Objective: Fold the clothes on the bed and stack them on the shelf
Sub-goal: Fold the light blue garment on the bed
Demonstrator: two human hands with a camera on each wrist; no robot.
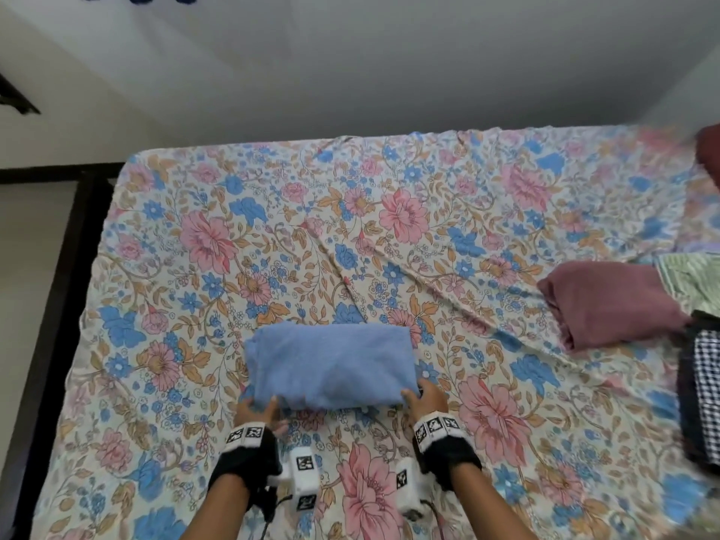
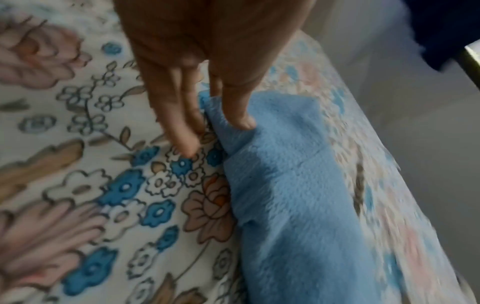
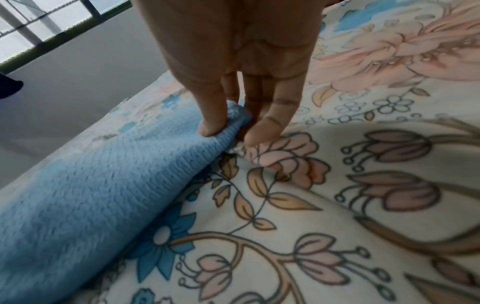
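**Both hands on the near edge of the folded blue towel**

My left hand [image 1: 260, 411] has the near-left corner of the blue towel [image 1: 331, 364]. Left wrist view: thumb [image 2: 240, 111] on top of the fabric, fingers [image 2: 182, 123] straight down at its edge, tips on the sheet. So a pinch on that corner.

My right hand [image 1: 425, 399] does the same at the near-right corner. Right wrist view: thumb [image 3: 211, 115] presses down on the corner, fingers [image 3: 270, 123] beside and under the edge, against the bedsheet [image 3: 337, 205].

The towel is folded to a flat rectangle, long side across me, lying on the floral sheet close to the bed's near edge, roughly mid-width.

Other clothes sit toward the bed's right edge, well apart from the towel: a folded maroon garment [image 1: 607, 302], a green striped piece [image 1: 693, 278] just behind it, and a black-and-white checked garment [image 1: 707, 383] on a dark pile nearer me. A dark red item [image 1: 711, 153] shows at the far right corner, cut off by the frame.

Bed's left edge shows a dark frame [image 1: 50, 305]. White wall [image 1: 350, 72] runs behind the far edge.
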